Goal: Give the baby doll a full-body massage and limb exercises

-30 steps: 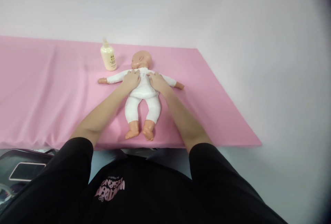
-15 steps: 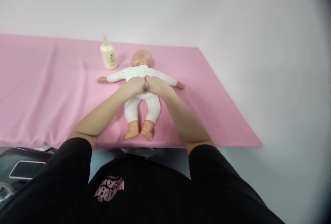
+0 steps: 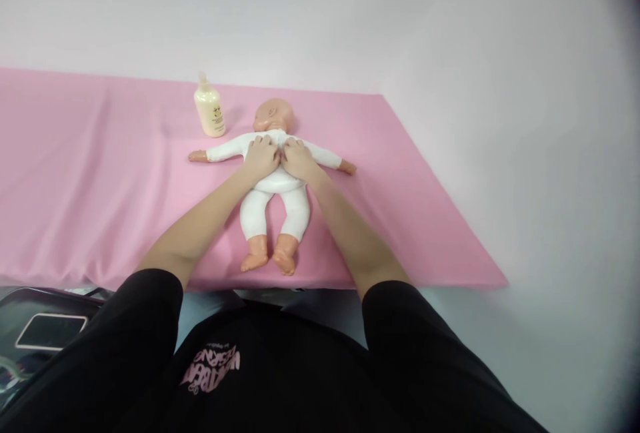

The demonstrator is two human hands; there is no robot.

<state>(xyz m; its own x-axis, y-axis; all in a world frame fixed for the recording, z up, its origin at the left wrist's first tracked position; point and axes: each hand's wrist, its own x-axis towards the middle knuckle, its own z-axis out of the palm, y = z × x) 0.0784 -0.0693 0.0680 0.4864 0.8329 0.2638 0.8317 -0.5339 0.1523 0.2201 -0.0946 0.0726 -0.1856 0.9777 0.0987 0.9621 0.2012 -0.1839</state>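
Frame ctr: left hand & right hand both flat, palms pressing baby doll chest, gripping nothing; lotion bottle upright nearby, w/in reach.

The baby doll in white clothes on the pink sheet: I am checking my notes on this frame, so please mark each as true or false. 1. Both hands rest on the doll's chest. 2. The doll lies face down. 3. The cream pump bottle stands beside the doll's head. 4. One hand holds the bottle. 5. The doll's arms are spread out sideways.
1. True: the left hand and the right hand lie side by side on the chest of the baby doll in white clothes.
2. False: it lies on its back on the pink sheet.
3. True: the cream pump bottle stands upright there.
4. False: neither hand touches it.
5. True.
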